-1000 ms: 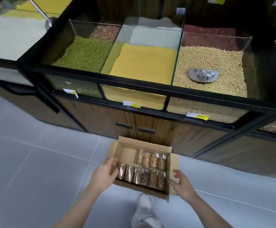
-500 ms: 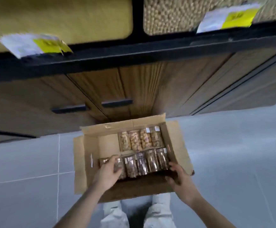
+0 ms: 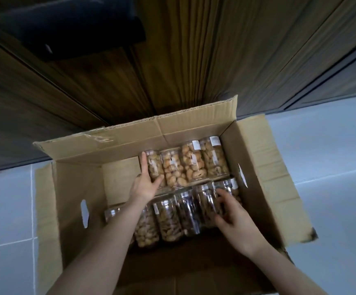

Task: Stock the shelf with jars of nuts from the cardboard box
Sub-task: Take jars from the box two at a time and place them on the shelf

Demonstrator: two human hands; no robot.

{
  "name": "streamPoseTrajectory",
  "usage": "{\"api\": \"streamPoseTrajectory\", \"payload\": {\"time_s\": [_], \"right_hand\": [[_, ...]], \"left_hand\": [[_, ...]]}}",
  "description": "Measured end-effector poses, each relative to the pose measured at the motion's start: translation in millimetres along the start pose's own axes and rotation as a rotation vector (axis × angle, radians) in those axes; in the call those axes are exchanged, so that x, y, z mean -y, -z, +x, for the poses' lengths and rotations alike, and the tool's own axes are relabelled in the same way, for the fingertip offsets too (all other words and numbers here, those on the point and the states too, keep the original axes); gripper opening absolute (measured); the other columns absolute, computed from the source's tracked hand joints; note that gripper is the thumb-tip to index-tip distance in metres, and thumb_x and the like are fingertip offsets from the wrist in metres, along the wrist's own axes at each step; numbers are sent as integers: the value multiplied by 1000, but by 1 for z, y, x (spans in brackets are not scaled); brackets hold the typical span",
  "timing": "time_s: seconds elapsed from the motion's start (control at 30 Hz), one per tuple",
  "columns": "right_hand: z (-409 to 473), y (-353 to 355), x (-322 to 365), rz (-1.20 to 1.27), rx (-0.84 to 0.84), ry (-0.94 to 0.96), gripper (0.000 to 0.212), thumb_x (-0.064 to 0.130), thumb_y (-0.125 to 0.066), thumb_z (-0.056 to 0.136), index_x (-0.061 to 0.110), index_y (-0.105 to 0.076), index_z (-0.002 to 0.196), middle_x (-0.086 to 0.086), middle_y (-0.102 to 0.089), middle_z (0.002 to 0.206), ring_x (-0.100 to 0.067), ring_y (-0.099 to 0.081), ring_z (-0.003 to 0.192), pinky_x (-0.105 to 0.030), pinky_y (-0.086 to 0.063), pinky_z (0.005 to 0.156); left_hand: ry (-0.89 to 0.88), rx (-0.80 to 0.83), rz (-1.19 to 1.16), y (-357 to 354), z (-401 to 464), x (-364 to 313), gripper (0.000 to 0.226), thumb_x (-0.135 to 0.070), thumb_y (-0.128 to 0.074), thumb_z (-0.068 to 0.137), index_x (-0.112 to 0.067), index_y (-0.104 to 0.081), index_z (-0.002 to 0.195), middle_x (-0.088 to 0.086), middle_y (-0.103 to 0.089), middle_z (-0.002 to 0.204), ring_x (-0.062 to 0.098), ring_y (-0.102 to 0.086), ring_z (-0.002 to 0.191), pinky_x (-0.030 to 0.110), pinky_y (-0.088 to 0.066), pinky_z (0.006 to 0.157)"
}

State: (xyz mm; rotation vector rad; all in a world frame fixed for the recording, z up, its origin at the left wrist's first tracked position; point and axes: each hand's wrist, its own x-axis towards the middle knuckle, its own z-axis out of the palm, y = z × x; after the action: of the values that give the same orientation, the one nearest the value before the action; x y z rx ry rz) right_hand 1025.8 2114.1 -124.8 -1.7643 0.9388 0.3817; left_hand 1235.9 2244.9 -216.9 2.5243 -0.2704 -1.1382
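Wooden cabinet [image 3: 173, 60], pale tiled floor [image 3: 332, 167]

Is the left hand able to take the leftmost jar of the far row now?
Probably yes. The left hand already lies on that leftmost jar, fingers along its side; the box is open and bare to the jar's left.

The pale tiled floor [image 3: 332, 158] bears 1 open cardboard box [image 3: 264, 173], seemingly flat.

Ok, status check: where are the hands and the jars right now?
Left hand open around the leftmost far-row jar. Right hand on the near-row jars, grip unclear. All jars lying in the cardboard box. Nothing in the way.
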Motion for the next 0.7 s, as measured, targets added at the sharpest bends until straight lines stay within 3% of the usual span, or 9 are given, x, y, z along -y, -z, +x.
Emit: {"api": "streamPoseTrajectory", "payload": {"time_s": [0.03,0.1,0.17,0.23,0.3,0.43,0.53,0.63,0.7], "right_hand": [[6,-2,-1,-5,-8,0,60,18,-59,89,32,-30,140,15,-45,128,-8,-41,125,-30,-36,108],[10,-3,0,11,-21,-5,61,18,-58,89,31,-30,141,16,-44,123,-9,-42,123,-32,-37,107],[7,-3,5,42,-18,-24,61,17,-58,89,31,-30,141,13,-45,122,-10,-43,122,-32,-38,106],[-2,-2,13,68,-7,-38,58,18,-58,89,32,-32,139,7,-49,127,-13,-45,122,-32,-38,105],[-13,-1,24,128,8,-58,53,23,-60,88,35,-37,134,3,-52,128,-15,-49,118,-35,-41,103],[-35,3,57,465,66,-145,50,25,-66,84,37,-42,125,8,-54,112,-13,-56,109,-21,-46,92],[-45,7,74,664,76,-168,38,22,-66,83,35,-51,114,6,-61,112,-8,-59,105,-19,-50,83],[-53,16,78,710,-16,-162,35,14,-67,83,20,-56,115,-7,-66,109,-16,-65,98,-14,-52,67],[-57,22,78,727,-56,-140,37,13,-66,83,18,-55,118,-4,-66,107,-13,-65,97,-13,-52,66]], "left_hand": [[-12,-11,-28,-3,0,0,94,-39,-56,91,-43,24,140,15,-64,106,24,-62,66,35,-52,58],[-40,-8,-132,-5,-3,4,95,-36,-58,90,-45,20,142,15,-61,120,30,-65,88,43,-53,76],[-66,29,-275,1,-13,7,96,-30,-62,88,-45,14,144,11,-51,136,32,-54,117,51,-43,99],[-95,94,-376,13,-36,4,98,-26,-65,85,-45,10,145,5,-44,142,27,-44,129,54,-34,107],[-150,154,-411,23,-68,-1,98,-28,-67,83,-46,7,145,-5,-37,145,16,-38,131,47,-33,108],[-319,279,-428,36,-136,-25,93,-30,-69,81,-53,-3,141,-31,-19,139,-3,-23,130,31,-27,107],[-382,395,-420,33,-168,-42,95,-25,-71,81,-61,-4,138,-42,-18,136,-5,-23,136,36,-28,113],[-426,450,-438,32,-182,-54,95,-28,-71,81,-58,-3,140,-40,-10,144,-11,-17,137,31,-23,116],[-412,497,-472,36,-180,-62,96,-32,-73,78,-57,-5,140,-27,-18,150,-6,-30,134,32,-30,113]]}}
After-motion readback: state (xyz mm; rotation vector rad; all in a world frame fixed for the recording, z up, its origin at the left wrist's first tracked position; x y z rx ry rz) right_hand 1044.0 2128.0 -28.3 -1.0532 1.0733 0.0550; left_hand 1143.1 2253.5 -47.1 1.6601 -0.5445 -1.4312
